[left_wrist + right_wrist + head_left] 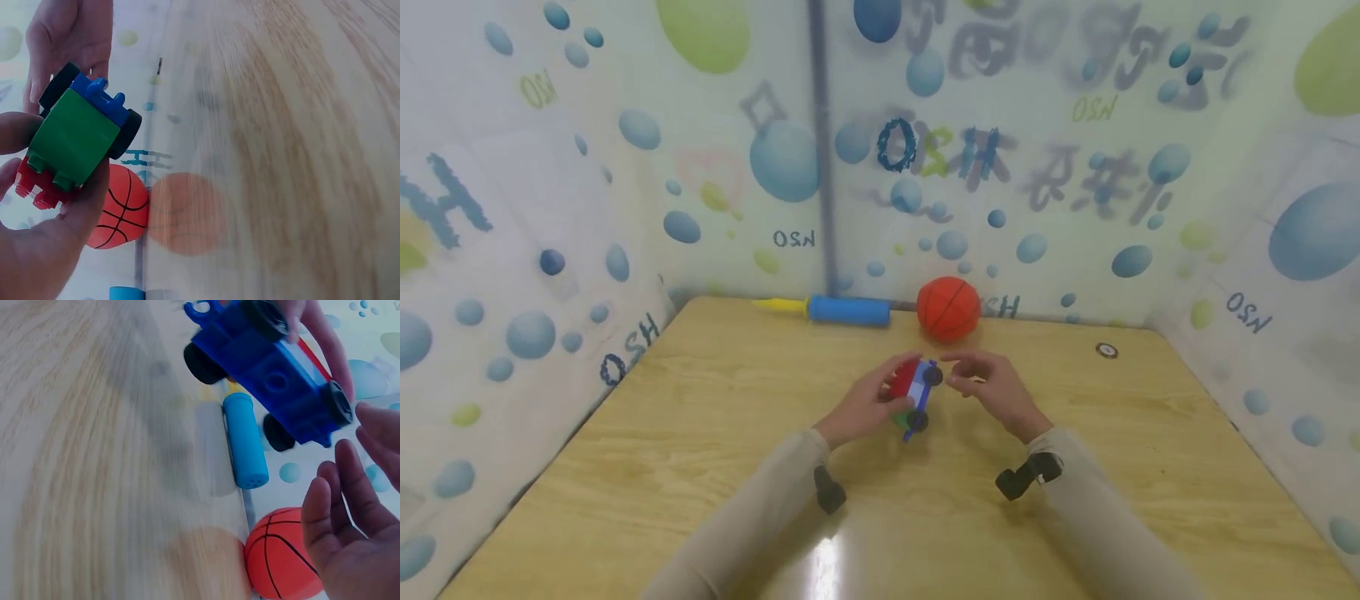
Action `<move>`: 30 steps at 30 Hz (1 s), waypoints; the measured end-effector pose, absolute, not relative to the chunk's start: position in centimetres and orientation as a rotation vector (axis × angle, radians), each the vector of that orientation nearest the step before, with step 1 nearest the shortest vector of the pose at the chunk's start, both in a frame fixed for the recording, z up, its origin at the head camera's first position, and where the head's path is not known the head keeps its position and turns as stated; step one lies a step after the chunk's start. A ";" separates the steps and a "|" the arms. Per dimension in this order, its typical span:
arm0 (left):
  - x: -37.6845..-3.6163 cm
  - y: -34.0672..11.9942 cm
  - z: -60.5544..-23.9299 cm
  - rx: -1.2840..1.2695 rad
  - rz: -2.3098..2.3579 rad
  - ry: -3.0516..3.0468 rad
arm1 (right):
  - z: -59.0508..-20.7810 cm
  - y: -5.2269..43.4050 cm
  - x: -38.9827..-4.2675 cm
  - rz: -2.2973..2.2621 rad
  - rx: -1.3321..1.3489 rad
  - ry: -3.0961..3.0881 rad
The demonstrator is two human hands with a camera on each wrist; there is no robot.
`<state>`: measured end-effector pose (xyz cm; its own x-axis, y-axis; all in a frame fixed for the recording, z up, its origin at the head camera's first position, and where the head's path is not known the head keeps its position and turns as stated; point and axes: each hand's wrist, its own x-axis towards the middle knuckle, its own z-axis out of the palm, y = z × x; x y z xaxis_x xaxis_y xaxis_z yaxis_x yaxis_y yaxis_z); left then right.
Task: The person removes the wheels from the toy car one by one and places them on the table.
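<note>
Surface: a light wooden table (715, 433) with visible grain and a bright glare spot on the near edge, between my sleeves.
Room: printed sheets stand on three sides of the table, white with blue and green bubbles.
Far edge: an orange ball (949, 309) with black lines lies just beside a blue pump (847, 311) with a yellow tip; both are near the back sheet. A small round dark thing (1107, 351) lies on the table at the right; I cannot tell what it is.
Left hand: my left hand (867, 407) is raised a little over the middle of the table; the thumb and fingers are curled around the toy car (916, 393) and hold it tilted, wheels toward my right hand.
Toy car: built of blocks, red and green on top, blue base with black wheels, above the table centre.
Right hand: my right hand (992, 390) is just beside the car; the fingers are loosely bent and hold nothing. It probably does not touch the car, but the views are blurred.
Writing: "OSH" shows on the left sheet and "OSN" in several places; the large characters on the back sheet are too blurred to read.
</note>
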<state>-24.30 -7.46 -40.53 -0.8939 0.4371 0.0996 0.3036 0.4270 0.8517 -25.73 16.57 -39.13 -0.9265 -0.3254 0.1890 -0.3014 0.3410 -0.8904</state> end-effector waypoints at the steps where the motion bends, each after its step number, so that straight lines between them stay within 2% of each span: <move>1: -24.4 -7.4 -40.6 0.649 1.473 2.532 | -39.2 16.4 -25.8 -1.712 -0.611 2.538; 16: -24.7 -7.1 -41.1 0.659 1.599 2.370 | -39.9 15.6 -25.9 -1.771 -0.571 2.402; 30: -25.1 -6.5 -41.2 0.552 1.770 2.256 | -39.3 15.3 -25.5 -1.761 -0.585 2.368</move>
<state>-25.10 -6.47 -41.19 -0.9050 0.4216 0.0563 0.1552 0.2039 0.9666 -25.51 15.26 -39.34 -0.9160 -0.3821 0.1223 -0.2271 0.2425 -0.9432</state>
